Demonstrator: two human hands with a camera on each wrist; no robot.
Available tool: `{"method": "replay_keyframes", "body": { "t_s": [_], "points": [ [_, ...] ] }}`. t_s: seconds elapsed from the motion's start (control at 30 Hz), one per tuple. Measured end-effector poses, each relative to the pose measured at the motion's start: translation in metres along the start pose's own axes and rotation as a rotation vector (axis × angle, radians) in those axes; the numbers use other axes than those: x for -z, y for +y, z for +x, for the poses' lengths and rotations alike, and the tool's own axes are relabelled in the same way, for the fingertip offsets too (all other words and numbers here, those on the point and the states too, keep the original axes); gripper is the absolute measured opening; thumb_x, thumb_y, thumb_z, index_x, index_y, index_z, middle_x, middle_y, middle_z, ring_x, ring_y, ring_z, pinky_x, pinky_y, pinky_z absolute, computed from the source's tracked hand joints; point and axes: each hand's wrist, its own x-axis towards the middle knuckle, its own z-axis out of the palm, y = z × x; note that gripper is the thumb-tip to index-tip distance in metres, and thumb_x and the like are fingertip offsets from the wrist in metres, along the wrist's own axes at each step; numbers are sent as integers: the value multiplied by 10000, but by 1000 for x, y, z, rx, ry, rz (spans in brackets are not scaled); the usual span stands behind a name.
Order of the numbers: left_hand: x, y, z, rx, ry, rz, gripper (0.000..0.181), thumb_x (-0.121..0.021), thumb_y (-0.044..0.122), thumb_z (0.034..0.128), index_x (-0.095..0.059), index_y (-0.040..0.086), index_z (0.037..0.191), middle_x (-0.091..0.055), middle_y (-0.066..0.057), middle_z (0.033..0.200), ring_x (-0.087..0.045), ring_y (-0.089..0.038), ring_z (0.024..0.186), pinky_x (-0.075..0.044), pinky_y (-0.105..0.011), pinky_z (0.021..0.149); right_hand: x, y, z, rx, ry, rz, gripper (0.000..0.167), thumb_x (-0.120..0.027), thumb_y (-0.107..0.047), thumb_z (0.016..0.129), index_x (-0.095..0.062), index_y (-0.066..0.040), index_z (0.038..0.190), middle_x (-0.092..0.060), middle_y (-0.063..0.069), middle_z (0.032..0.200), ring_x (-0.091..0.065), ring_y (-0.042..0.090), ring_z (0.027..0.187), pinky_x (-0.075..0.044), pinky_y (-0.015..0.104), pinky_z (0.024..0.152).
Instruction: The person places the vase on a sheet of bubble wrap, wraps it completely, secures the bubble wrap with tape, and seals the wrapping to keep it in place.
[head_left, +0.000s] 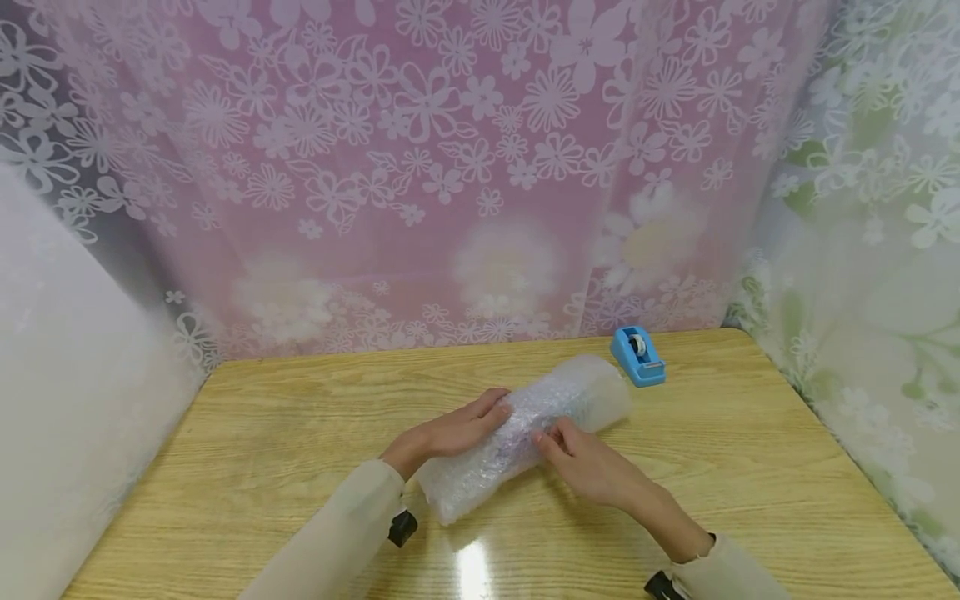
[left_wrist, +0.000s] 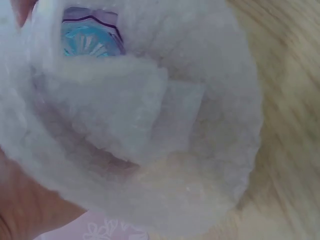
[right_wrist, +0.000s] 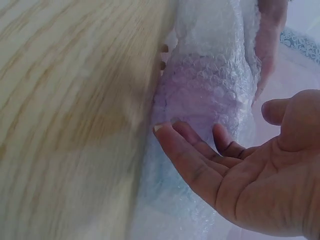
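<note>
A roll of bubble wrap [head_left: 592, 392] lies slanted across the wooden table, wound around something purple and blue that shows faintly through it. Into its end, the left wrist view looks on folded layers and a bluish ridged object [left_wrist: 90, 42] with a purple edge; its kind is hard to tell. My left hand [head_left: 467, 427] holds the roll from its left side, and its fingertips show past the far edge in the right wrist view. On the other side, my right hand [right_wrist: 265, 175] touches the wrap with loosely bent fingers, the palm turned toward the wrist camera.
A blue tape dispenser [head_left: 637, 357] with a roll of tape stands near the table's back edge, just beyond the roll's far end. Flower-printed curtains [head_left: 480, 183] hang behind the table [head_left: 285, 433] and at both sides.
</note>
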Motion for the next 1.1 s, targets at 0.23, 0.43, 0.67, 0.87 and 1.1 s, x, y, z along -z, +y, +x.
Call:
{"method": "replay_keyframes", "body": {
  "t_s": [0.23,0.43,0.67,0.87,1.1],
  "points": [
    [4,-3,-2,76,-1,-137,528,-364,544,978,-285,274,1425,-544,-76,1136,-599,-200,897,-492,-371,753,-4,4,6,-5,28,31,345,-397,-415,1016,-450,-86,931,-454,31,758,-432,141,641,-359,277,554],
    [1,-8,-4,80,15,-257,526,-435,514,969,-276,210,1368,-562,-104,1065,-610,-221,883,-498,-365,739,-5,6,13,-22,20,67,358,-398,-425,1014,-418,-72,956,-460,44,745,-431,141,610,-356,268,526],
    [-4,-10,-4,89,45,-366,607,-479,512,954,-218,166,1379,-555,-130,1098,-599,-241,937,-482,-399,801,-7,7,22,-50,22,131,377,-425,-429,1003,-364,-65,926,-454,56,720,-430,154,591,-351,269,515],
    [-12,-7,-7,154,71,-504,848,-508,508,941,-24,86,1495,-482,-166,1233,-537,-295,1089,-447,-517,894,-8,15,31,-48,20,314,375,-451,-363,1008,-312,-22,1080,-504,185,1048,-563,264,897,-511,379,714],
    [-21,-7,-8,78,96,-533,751,-475,464,971,-116,29,1467,-420,-170,1296,-495,-303,1149,-411,-499,954,-9,19,39,-110,24,400,554,-495,-412,978,-248,-76,1343,-427,253,1371,-507,348,1169,-457,494,912]
  ]
}}
